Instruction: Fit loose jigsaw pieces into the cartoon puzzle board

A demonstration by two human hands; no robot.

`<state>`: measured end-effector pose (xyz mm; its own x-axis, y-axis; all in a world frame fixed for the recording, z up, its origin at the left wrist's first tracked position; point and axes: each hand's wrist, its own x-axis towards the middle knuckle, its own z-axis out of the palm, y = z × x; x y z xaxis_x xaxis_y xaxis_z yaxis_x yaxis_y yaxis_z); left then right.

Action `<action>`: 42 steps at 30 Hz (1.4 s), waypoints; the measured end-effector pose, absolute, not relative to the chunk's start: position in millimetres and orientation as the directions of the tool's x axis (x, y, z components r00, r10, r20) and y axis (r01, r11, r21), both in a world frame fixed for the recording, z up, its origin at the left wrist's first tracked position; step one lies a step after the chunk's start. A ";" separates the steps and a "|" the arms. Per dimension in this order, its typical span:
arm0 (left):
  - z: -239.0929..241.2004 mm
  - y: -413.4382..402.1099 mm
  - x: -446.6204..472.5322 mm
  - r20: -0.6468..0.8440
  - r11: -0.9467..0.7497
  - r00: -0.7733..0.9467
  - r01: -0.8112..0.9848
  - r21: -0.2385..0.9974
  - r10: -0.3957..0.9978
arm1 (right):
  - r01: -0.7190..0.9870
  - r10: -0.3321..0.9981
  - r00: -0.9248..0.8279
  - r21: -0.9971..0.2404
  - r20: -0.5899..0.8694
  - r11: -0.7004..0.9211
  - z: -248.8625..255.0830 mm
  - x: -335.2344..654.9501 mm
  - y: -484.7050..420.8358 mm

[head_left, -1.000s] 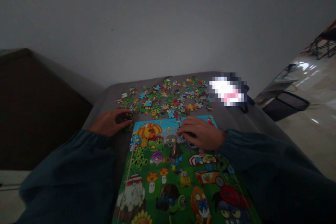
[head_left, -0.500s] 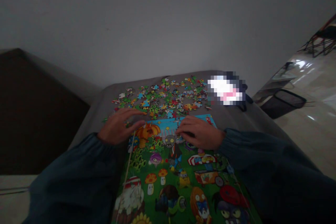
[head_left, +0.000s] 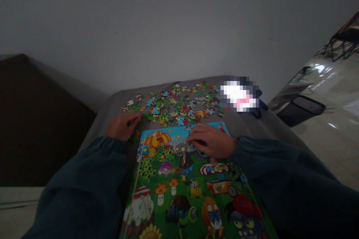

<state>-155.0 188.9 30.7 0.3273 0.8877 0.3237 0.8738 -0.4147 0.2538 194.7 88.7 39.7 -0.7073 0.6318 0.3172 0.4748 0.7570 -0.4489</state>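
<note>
A picture board with cartoon plants and zombies (head_left: 182,183) lies in front of me, its far edge sky blue. Beyond it, many loose jigsaw pieces (head_left: 185,110) are spread over the grey cloth. My left hand (head_left: 122,125) is off the board's far left corner. Its thumb and fingers are pinched together at the left edge of the pieces; whatever is between the tips is too dim to make out. My right hand (head_left: 211,140) rests over the board's upper right part, fingers curled and tips together above the grey zombie's head. Anything in that pinch is hidden.
The grey cloth-covered surface (head_left: 109,106) ends at a pale wall (head_left: 168,26). A blurred-out bright object (head_left: 239,96) lies at the far right, with dark straps beside it. A dark panel (head_left: 39,127) stands at left; a black-framed chair (head_left: 304,110) is at right.
My left hand has drawn its spread fingers together into a pinch and moved off the board's corner, slightly up and left. My right hand stays in nearly the same place.
</note>
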 end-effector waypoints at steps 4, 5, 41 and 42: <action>45.9 170.8 -139.8 0.457 -0.542 0.396 0.802 0.250 0.796 | 0.482 0.635 -0.707 -0.445 0.311 0.754 39.8 194.8 88.8; 50.8 164.0 -133.6 0.420 -0.607 0.481 0.754 0.250 0.770 | 0.484 0.636 -0.708 -0.444 0.308 0.754 40.0 194.7 89.0; 73.8 161.0 -116.3 0.148 -0.335 0.348 0.575 0.747 0.926 | 0.490 0.633 -0.713 -0.431 0.301 0.758 37.8 193.9 90.6; 75.8 153.3 -113.2 0.070 -0.357 0.454 0.586 0.728 0.888 | 0.488 0.631 -0.713 -0.430 0.306 0.760 38.0 193.9 90.6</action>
